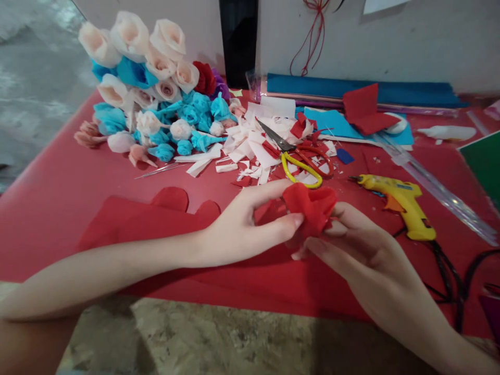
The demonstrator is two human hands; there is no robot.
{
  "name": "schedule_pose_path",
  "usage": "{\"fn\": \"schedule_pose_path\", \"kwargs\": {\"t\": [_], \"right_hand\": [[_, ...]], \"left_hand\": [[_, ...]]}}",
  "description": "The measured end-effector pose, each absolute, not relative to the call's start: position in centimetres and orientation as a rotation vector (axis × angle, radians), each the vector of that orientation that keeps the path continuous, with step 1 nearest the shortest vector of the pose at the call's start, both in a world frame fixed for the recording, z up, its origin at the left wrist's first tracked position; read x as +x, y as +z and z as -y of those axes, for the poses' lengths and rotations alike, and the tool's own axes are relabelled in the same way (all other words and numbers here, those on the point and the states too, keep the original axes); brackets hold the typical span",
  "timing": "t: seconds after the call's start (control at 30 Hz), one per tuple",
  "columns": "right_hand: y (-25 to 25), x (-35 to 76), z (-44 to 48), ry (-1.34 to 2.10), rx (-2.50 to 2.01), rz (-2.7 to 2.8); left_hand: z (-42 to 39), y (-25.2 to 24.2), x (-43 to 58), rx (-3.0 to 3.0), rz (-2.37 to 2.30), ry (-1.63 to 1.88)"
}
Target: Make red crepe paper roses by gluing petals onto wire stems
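A red crepe paper flower (312,205) is held between both hands above the red table (35,219). My left hand (253,224) pinches its left side, thumb toward me. From the right, my right hand (355,245) closes its thumb and fingers on the flower's lower part. Just beyond the flower lie scissors (291,151) with one yellow and one red handle. Red paper pieces with rounded ends (136,219) lie on the table behind my left forearm. A yellow glue gun (402,200) rests on its side to the right of my right hand.
Finished paper flowers (167,88) in white, blue, red and purple are heaped at the back left. Paper scraps (253,146) spread around the scissors. Blue paper sheets (355,94), a folded red paper (367,112) and clear plastic sleeves (437,182) lie at the back right. Black cable (449,276) runs down the right side.
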State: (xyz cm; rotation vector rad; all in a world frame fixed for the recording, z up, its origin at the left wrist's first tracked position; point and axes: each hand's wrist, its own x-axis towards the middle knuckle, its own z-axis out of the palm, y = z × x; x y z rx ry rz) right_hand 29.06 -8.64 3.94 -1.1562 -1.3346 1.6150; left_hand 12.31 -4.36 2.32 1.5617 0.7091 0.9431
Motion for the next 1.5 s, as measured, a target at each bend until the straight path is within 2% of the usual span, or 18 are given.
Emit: {"fn": "schedule_pose_path", "kwargs": {"t": [0.17, 0.57, 0.9, 1.5], "right_hand": [[3.9, 29.1, 8.5, 1.626, -1.104, 1.317], [3.5, 29.7, 8.2, 1.654, -1.054, 1.259], [3.6, 29.9, 7.9, 1.713, -1.062, 1.205], [4.7, 29.1, 7.9, 1.411, -1.32, 1.47]], "left_hand": [[4.4, 2.4, 12.3, 1.461, -0.638, 0.876], [4.5, 2.1, 12.5, 1.543, -0.715, 0.962], [4.0, 1.7, 12.5, 1.128, -0.695, 0.928], [4.2, 1.2, 12.4, 1.269, -0.673, 0.945]]}}
